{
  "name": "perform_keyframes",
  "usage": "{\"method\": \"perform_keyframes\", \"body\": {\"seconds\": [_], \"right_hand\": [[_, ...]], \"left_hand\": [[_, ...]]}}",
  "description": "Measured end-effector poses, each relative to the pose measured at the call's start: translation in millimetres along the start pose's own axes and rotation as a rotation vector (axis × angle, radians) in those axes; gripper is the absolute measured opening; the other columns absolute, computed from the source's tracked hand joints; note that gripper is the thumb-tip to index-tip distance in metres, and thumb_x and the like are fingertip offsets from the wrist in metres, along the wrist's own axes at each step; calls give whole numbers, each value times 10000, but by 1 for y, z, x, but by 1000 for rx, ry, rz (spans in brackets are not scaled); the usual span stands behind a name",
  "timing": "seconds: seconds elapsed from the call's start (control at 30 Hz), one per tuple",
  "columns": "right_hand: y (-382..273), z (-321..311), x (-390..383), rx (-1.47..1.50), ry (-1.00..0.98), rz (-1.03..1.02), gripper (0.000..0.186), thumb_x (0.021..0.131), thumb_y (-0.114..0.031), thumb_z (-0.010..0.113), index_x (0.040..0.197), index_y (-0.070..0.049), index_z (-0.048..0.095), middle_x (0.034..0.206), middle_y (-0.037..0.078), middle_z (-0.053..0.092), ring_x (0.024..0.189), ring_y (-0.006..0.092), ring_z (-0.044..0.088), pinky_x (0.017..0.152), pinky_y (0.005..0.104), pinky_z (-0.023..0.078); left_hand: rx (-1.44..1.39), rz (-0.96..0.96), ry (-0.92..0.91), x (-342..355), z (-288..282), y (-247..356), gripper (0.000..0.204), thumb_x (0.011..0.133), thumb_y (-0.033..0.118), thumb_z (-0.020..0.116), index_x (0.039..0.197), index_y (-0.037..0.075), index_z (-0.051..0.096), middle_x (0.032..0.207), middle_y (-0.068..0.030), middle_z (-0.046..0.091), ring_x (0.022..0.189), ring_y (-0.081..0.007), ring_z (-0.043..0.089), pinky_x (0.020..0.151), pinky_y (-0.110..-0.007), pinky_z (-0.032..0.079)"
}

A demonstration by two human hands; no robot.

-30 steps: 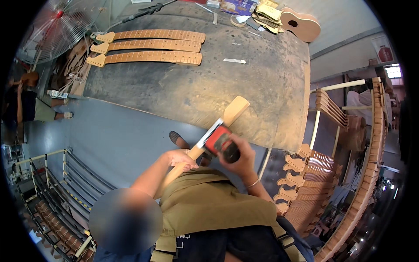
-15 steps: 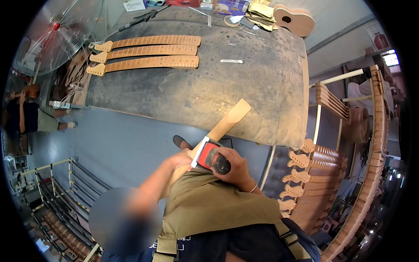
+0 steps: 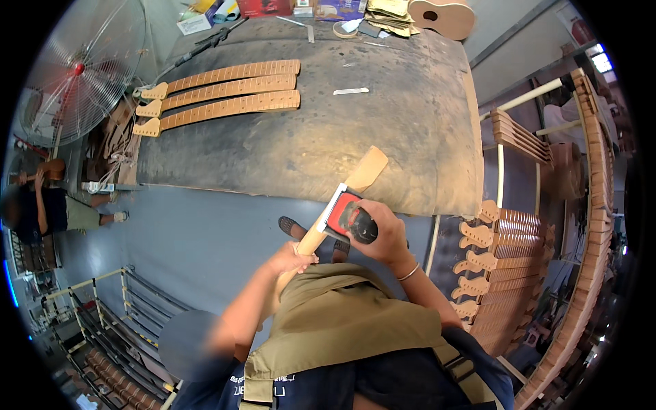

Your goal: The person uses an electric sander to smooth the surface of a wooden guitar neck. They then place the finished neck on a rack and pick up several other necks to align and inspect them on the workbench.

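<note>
My left hand (image 3: pixel 292 258) is closed around a pale wooden guitar neck (image 3: pixel 312 240) in front of my apron. The neck slants up and away to the right, and its far end lies over the front edge of the workbench (image 3: pixel 225 157). In my right hand (image 3: pixel 384 234) is a red and black power sander (image 3: pixel 346 213), gripped from above by its dark rounded top. The sander's pale flat pad rests along the neck, between my left hand and the far end. The neck's near end is partly hidden by my left hand and arm.
Three fretted guitar necks (image 3: pixel 232 83) lie at the bench's left. A cutter knife (image 3: pixel 351 91) lies mid-bench; sandpaper sheets (image 3: pixel 393 15) and a guitar body (image 3: pixel 443 18) sit at the back. A rack of necks (image 3: pixel 509 263) stands right, a large fan (image 3: pixel 78 69) and a person (image 3: pixel 58 195) left.
The sander has slid along the neck, away from me and to the right, with my right hand on it. My left hand still grips the neck. The view has shifted slightly.
</note>
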State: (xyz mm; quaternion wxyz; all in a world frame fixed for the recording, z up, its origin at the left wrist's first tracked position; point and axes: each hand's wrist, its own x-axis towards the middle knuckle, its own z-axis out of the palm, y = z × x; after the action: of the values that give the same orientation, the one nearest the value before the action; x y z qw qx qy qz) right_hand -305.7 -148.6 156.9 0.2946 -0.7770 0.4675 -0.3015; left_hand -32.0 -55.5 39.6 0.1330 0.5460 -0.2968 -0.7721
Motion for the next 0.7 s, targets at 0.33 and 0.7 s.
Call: {"method": "perform_keyframes", "body": {"seconds": [0.33, 0.7], "right_hand": [[-2, -10, -3, 8, -21, 9, 620, 718, -171, 890, 1293, -123, 664, 1211, 121, 715, 1038, 329, 735, 826, 406, 624], [-33, 6, -36, 54, -111, -35, 686, 681, -177, 919, 1319, -136, 671, 1257, 124, 701, 1067, 330, 730, 854, 411, 631]], "left_hand": [[114, 127, 157, 1, 11, -13, 146, 931, 110, 790, 933, -33, 759, 704, -30, 694, 554, -76, 589, 536, -270, 500], [353, 322, 327, -4, 23, -30, 156, 914, 114, 784, 915, -34, 736, 681, -64, 703, 535, -105, 621, 555, -336, 544]]}}
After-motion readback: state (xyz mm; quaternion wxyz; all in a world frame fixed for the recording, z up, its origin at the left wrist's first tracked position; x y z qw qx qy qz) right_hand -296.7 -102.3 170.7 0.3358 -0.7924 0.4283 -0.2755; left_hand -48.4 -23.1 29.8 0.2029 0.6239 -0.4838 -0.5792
